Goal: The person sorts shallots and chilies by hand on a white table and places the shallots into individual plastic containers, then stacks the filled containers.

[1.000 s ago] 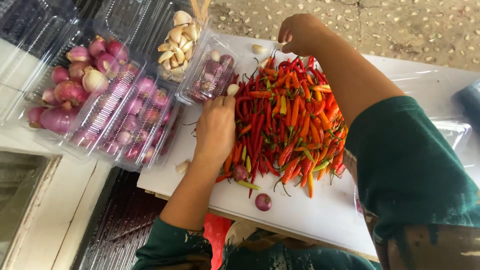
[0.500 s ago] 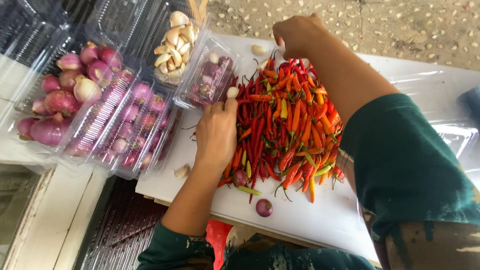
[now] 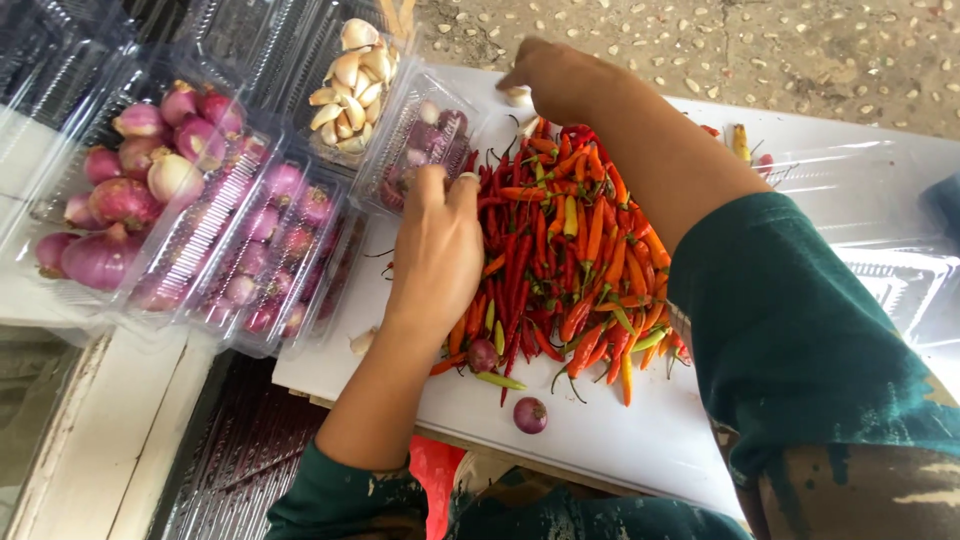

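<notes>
The left hand (image 3: 437,250) lies flat, fingers together, on the left edge of the chillies (image 3: 565,250), which are heaped on the white board (image 3: 600,440). The right hand (image 3: 550,75) pinches a garlic clove (image 3: 517,96) at the far edge. Risk: a sideways push could roll the loose shallot (image 3: 529,414) off the near edge.

Clear plastic clamshell packs (image 3: 215,215) at left
</notes>
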